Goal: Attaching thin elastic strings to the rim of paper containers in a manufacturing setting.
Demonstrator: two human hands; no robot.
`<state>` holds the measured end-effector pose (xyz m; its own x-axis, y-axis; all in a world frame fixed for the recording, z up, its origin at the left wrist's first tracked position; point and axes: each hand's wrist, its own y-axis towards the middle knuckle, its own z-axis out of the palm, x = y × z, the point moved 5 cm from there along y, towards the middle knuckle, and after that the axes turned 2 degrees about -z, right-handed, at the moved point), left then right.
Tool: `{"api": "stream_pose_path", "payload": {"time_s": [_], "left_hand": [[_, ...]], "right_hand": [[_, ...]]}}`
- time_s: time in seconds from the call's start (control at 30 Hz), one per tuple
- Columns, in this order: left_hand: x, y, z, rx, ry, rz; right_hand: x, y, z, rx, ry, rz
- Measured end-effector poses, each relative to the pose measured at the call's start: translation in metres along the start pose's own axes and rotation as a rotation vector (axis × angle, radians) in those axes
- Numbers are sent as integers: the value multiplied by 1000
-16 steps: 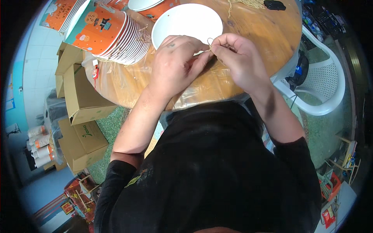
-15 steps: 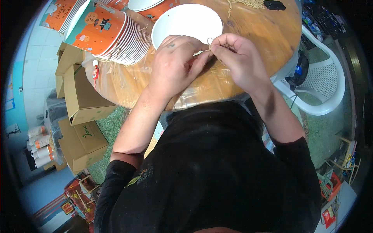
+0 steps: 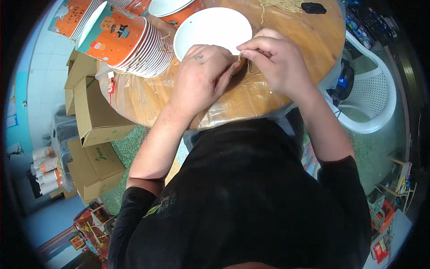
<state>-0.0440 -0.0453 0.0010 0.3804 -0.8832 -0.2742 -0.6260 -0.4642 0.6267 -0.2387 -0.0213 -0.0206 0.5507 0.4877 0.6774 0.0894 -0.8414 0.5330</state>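
Observation:
A white-lined paper bucket (image 3: 210, 29) stands at the table's far middle, its open mouth facing up. My left hand (image 3: 204, 76) grips its near rim, thumb toward the right, and covers part of it. A sliver of orange outer wall shows beside that thumb. My right hand (image 3: 280, 58) pinches a thin beige cord (image 3: 239, 57) between thumb and forefinger, just right of the rim. The cord runs to the left thumb; whether it passes through the rim I cannot tell.
Stacked orange buckets (image 3: 134, 42) with cords lie on the left of the round wooden table (image 3: 309, 49). A bundle of beige cords (image 3: 284, 4) and a black object (image 3: 313, 8) lie at the far right. Cardboard boxes (image 3: 96, 112) stand left, a white plastic chair (image 3: 371, 89) right.
My right hand has shifted slightly right and up, and the small cord loop above its fingers has been drawn in. My left hand stays at the rim; the bucket has moved slightly left.

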Motion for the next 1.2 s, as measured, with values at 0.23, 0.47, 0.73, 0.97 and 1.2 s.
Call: {"api": "stream_pose_path", "payload": {"time_s": [0.23, 0.47, 0.73, 0.97, 1.2], "left_hand": [[-9, -11, -8, -17, 136, 204], [-10, -17, -4, -12, 155, 263], [-10, -9, -11, 72, 35, 202], [15, 12, -12, 59, -315, -483], [27, 21, 1, 317, -420, -758]], "right_hand": [[-3, 8, -5, 50, 46, 150], [-5, 17, -10, 90, -54, 63], [-1, 22, -9, -22, -131, -10], [10, 13, -1, -16, -102, -126], [1, 2, 8, -145, 195, -8]]}}
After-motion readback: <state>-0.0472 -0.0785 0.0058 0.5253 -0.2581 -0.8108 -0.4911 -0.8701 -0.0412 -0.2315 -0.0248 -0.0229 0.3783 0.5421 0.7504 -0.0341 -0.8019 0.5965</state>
